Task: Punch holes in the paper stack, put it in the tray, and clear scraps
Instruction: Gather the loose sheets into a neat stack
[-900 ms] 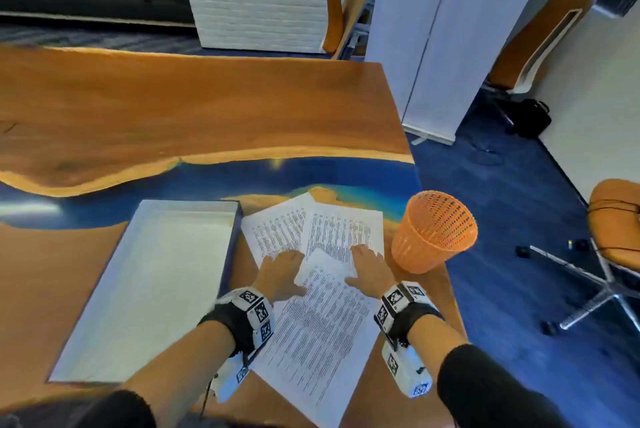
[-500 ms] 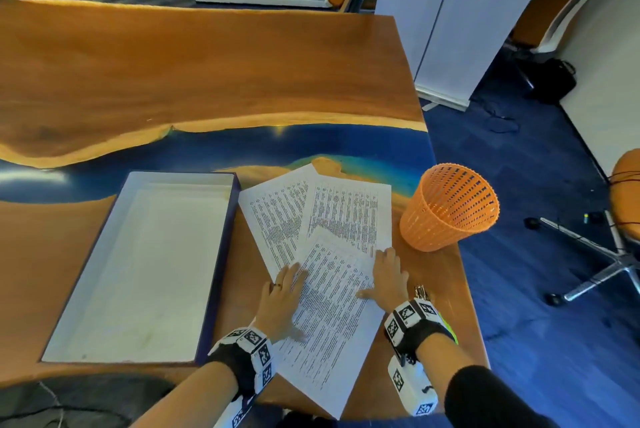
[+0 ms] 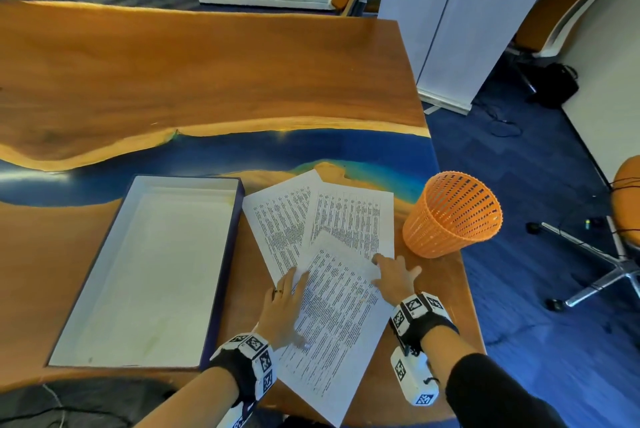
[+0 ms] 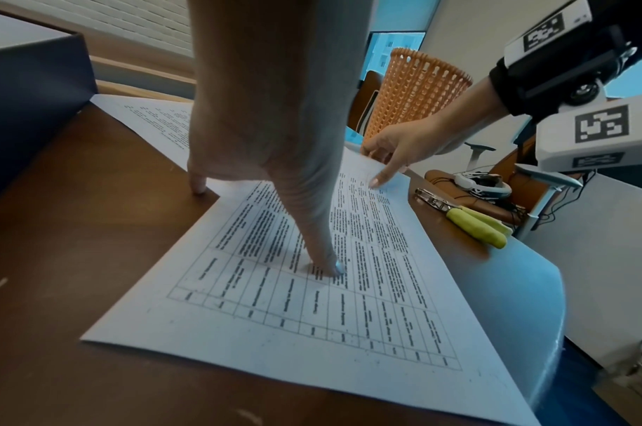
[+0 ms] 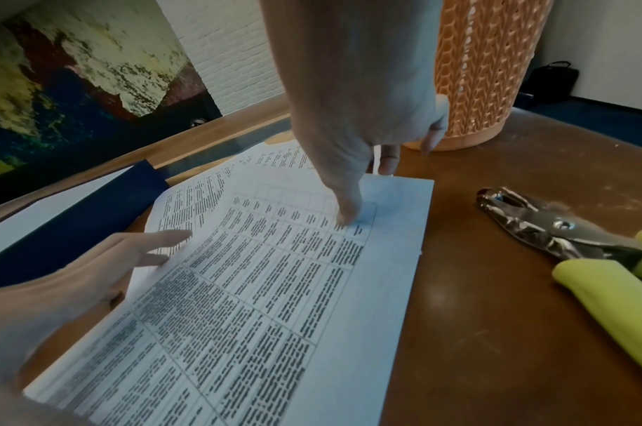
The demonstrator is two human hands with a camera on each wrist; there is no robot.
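Three printed sheets lie fanned out on the wooden table; the nearest sheet [image 3: 336, 323] overlaps the other two [image 3: 349, 216]. My left hand [image 3: 287, 289] lies flat with straight fingers on the nearest sheet's left edge, its thumb [image 4: 326, 265] pressing the print. My right hand [image 3: 393, 277] touches that sheet's far right corner with spread fingers [image 5: 348, 213]. An empty white tray [image 3: 227, 254] with dark blue walls sits left of the sheets. A metal hole punch [image 5: 567, 239] with yellow handles lies on the table right of the sheets, under my right wrist and hidden in the head view.
An orange mesh basket [image 3: 450, 216] stands at the table's right edge, just beyond my right hand. The table's right edge drops to blue carpet with office chairs [image 3: 623, 254]. Bare wood stretches across the far half of the table.
Both hands have slid back towards me over the sheets and moved slightly apart, from the sheets' overlap to the nearest sheet's left edge and right corner. The sheets stay fanned.
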